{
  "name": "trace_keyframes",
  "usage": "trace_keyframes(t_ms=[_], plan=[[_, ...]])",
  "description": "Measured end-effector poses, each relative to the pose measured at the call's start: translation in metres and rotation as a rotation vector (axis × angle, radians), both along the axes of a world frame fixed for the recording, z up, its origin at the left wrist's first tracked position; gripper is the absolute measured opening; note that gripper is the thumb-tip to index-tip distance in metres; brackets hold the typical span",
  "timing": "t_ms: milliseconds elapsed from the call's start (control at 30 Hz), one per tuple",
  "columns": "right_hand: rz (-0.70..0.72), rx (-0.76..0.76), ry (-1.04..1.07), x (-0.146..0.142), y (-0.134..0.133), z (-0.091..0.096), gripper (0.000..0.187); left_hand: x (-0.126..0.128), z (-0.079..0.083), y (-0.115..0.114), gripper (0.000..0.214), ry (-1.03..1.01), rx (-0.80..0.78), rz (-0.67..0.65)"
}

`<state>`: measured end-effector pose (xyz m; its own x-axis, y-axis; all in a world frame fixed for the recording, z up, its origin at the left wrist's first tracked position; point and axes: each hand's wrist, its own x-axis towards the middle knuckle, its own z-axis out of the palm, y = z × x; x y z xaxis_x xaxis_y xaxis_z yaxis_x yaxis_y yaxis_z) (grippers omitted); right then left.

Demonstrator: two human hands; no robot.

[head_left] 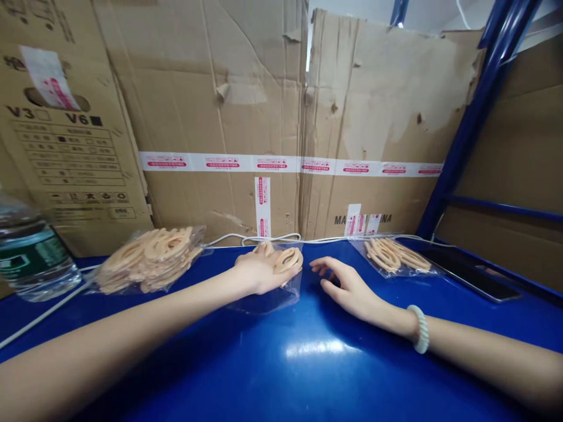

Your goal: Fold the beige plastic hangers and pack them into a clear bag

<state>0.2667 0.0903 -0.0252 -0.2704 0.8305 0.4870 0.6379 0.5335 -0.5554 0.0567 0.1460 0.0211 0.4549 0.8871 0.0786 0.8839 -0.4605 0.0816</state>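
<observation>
My left hand (259, 271) reaches forward over a blue table (308, 363) and is closed on a few tan ring-shaped plastic pieces (288, 259), which lie partly in a clear plastic bag (268, 299). My right hand (347, 286), with a pale bead bracelet (421, 328) on the wrist, rests on the table just right of the bag, fingers spread and holding nothing. A large heap of the same tan pieces (147, 259) lies in clear wrap to the left. A smaller bagged batch (396, 255) lies to the right.
Worn cardboard boxes (220, 117) with red-and-white tape wall off the back. A water bottle (30, 252) stands at the far left. A white cable (268, 239) runs along the boxes. A dark phone (470, 272) lies at right beside a blue rack post (479, 111).
</observation>
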Motion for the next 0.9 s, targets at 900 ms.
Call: trace_keyframes(t_ms=[900], plan=[[0.232,0.087,-0.608,-0.045,-0.026,0.028,0.061,-0.061,-0.034,-0.028,0.012,-0.621,0.131,-0.200]])
